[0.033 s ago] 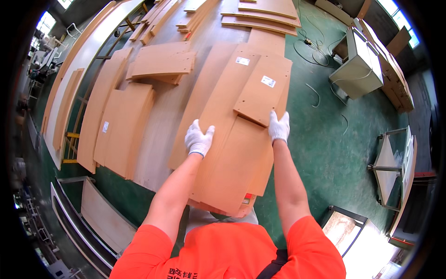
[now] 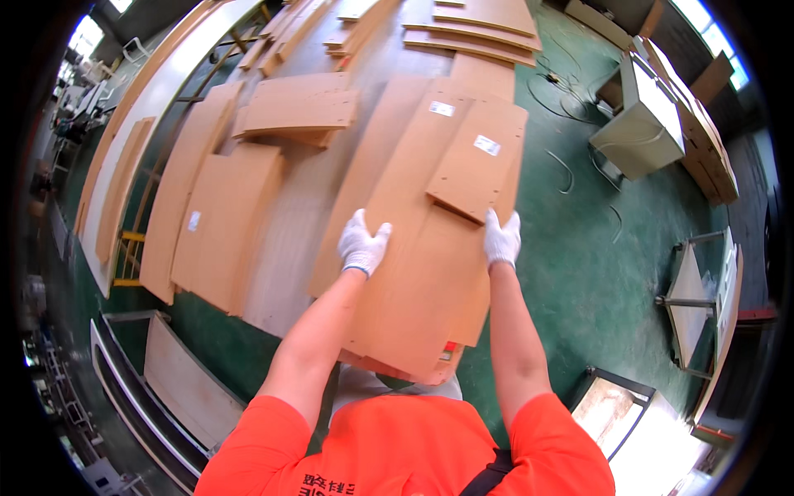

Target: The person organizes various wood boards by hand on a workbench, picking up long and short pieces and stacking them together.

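From my remote stn I monitor 2 white-gloved hands. L hand [image 2: 365, 245]: at L edge of long brown panel [image 2: 405, 248], thumb spread from fingers; I can't tell if it pinches the edge. R hand [image 2: 502, 238]: at R side of same stack, thumb just beside near R corner of short brown panel [image 2: 473, 178]; grip closure I can't confirm. Short brown panel lies atop the stack, R of long brown panel's upper part, w/ white label [image 2: 486, 145]. Stack sits partly on pale surface [image 2: 296, 219], above green floor [image 2: 579, 264]
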### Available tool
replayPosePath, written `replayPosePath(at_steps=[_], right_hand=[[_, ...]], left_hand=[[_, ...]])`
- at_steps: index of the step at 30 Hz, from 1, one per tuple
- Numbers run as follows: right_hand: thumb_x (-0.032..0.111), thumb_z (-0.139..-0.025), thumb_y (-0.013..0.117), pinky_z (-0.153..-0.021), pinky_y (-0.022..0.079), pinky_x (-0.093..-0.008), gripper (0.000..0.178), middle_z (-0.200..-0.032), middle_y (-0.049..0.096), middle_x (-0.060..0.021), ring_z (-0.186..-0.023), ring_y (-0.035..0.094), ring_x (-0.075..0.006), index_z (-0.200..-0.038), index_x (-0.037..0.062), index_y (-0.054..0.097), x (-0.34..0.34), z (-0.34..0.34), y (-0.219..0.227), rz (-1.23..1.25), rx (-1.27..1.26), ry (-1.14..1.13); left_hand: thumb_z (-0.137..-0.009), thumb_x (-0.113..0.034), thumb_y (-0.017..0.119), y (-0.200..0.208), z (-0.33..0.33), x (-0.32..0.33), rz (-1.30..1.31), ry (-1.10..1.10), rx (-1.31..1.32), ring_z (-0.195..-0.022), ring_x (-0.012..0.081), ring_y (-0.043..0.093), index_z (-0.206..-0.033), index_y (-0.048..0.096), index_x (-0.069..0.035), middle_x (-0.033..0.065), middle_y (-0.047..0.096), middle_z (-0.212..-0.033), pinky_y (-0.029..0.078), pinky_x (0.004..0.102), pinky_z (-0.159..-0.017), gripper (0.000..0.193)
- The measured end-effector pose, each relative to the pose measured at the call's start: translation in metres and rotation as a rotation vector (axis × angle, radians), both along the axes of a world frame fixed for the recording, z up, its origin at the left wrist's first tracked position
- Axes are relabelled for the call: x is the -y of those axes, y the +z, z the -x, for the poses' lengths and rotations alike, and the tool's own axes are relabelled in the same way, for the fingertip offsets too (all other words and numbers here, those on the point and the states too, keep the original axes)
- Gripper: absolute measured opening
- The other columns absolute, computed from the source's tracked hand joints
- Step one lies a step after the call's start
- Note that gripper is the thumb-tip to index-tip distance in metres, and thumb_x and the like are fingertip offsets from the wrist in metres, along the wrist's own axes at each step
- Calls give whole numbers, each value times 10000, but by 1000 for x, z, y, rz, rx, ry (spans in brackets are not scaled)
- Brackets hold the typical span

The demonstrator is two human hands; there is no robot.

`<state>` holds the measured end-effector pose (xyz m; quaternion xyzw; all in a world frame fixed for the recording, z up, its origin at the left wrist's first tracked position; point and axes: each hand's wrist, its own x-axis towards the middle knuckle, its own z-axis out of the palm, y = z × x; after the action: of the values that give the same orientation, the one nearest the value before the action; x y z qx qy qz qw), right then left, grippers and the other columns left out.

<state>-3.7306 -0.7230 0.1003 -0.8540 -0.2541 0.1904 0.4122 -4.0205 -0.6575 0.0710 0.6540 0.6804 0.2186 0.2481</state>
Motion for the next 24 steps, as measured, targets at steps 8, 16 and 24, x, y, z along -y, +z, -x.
replayPosePath(at_steps=[8, 16, 24], right_hand=[[242, -875, 809, -1147, 451, -379, 904, -1518, 547, -256, -1374, 567, -330, -1579, -94, 352, 125, 131, -11, 91, 16, -62], [285, -863, 824, -1214, 377, -409, 912, -1565, 483, -273, -1456, 476, -367, -1551, -116, 379, 129, 128, -24, 166, 153, -51], [229, -906, 801, -1226, 365, -427, 814, -1567, 483, -271, -1474, 464, -373, -1552, -69, 405, 46, 220, 14, -187, 260, 151]], left_hand=[[-952, -223, 738, 21, 170, 124, 80, 51, 574, -1236, 281, 676, -1345, 628, 37, 208, 695, -1316, 516, 374, -1081, 483], [-924, -193, 746, -40, 391, 200, -56, 495, 327, -923, 212, 735, -1169, 695, -27, 124, 758, -1035, 589, 356, -885, 300], [-945, -111, 740, -19, 393, 120, -151, 563, 612, -1004, 165, 706, -1234, 656, 12, 95, 736, -1105, 564, 323, -948, 324]])
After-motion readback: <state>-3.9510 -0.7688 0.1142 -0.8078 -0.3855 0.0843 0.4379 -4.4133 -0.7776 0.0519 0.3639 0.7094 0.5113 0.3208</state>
